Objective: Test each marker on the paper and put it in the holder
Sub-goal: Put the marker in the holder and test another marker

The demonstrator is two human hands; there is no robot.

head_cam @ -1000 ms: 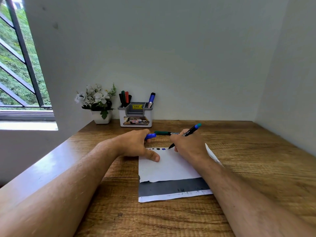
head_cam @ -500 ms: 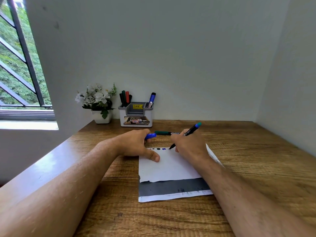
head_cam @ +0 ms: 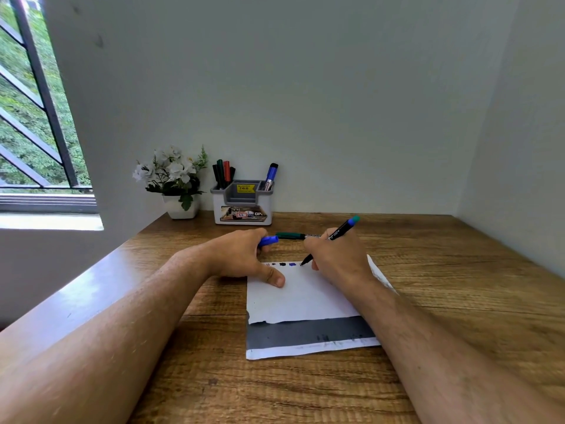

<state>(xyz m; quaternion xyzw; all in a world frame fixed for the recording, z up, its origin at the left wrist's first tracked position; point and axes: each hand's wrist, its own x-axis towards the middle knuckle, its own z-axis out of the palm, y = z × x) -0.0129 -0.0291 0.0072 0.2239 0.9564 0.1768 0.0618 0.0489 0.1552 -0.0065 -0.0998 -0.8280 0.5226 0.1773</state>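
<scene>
A white sheet of paper (head_cam: 302, 298) lies on the wooden desk, with a row of small ink marks (head_cam: 282, 264) near its far edge. My right hand (head_cam: 337, 260) grips a black marker with a teal end (head_cam: 341, 231); its tip touches the paper just right of the marks. My left hand (head_cam: 241, 255) presses its thumb on the sheet's left side and holds a blue cap (head_cam: 269, 240) in its fingers. A green marker (head_cam: 290, 235) lies on the desk behind my hands. The white and grey holder (head_cam: 243, 203) stands at the back with several markers in it.
A small white pot of white flowers (head_cam: 175, 182) stands left of the holder against the wall. A window with bars (head_cam: 33, 117) is at the far left. A wall closes the desk's right side. The paper's near part carries a dark grey band (head_cam: 308, 333).
The marker tip has shifted slightly on the paper near the row of marks. Both hands otherwise stay where they were.
</scene>
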